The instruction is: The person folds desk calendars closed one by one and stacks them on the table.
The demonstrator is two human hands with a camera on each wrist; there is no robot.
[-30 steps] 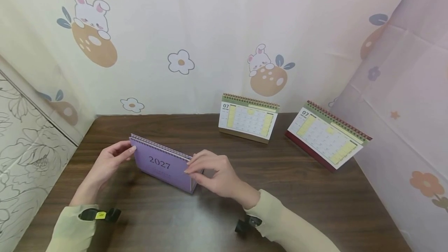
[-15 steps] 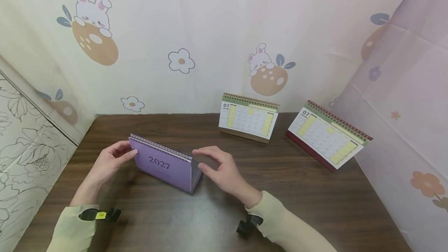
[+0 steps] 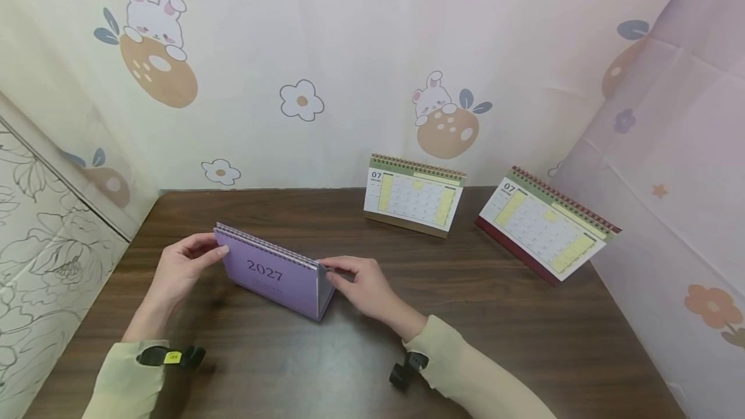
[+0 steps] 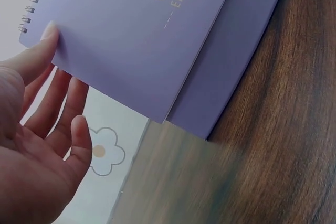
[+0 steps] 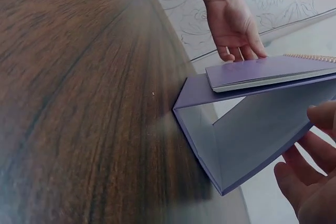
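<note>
A purple desk calendar [image 3: 268, 286] marked 2027 stands like a tent on the table, its spiral binding along the top. At its left end my left hand [image 3: 182, 271] pinches the upper corner; the left wrist view has the thumb [image 4: 44, 45] on the front cover and the fingers behind. My right hand [image 3: 365, 284] holds the upper right end. In the right wrist view the right thumb [image 5: 323, 115] reaches inside the hollow stand [image 5: 252, 129], with the other fingers along the outside of the back panel. That stand's base rests on the wood.
Two more spiral desk calendars stand behind to the right, both showing page 07: one with a tan base [image 3: 414, 196], one with a dark red base [image 3: 544, 228]. The dark wood table [image 3: 326, 367] meets a patterned cloth backdrop [image 3: 349, 31] at its far edge.
My right hand came off the calendar's right end, opened beside it, then took hold of the end again, lower behind the binding. The left hand and the calendar stayed nearly in place.
</note>
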